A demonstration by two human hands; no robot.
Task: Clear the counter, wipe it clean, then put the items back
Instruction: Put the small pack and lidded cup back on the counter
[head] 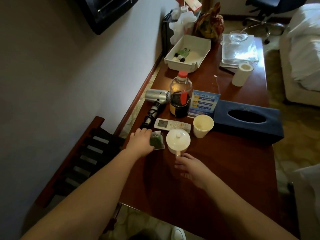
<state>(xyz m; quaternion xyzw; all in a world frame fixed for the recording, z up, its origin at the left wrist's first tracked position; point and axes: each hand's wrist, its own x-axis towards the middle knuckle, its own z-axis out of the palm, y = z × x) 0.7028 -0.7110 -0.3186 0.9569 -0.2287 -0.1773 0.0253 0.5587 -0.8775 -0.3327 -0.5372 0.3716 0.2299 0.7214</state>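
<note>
On the dark reddish wooden counter [216, 179], the handle of the white lidded ceramic mug [178, 141] is pinched by the right hand [191, 168]. The small green sachets [156, 141] are pressed flat under the left hand [140, 142], fingers fairly straight, just left of the mug. The white remote control [171, 125] is seen just beyond both grips, the stacked cream paper cups [203, 125] beyond-right of the mug, the dark-liquid bottle with a red cap [180, 96] and silver hair dryer [156, 97] farther out.
</note>
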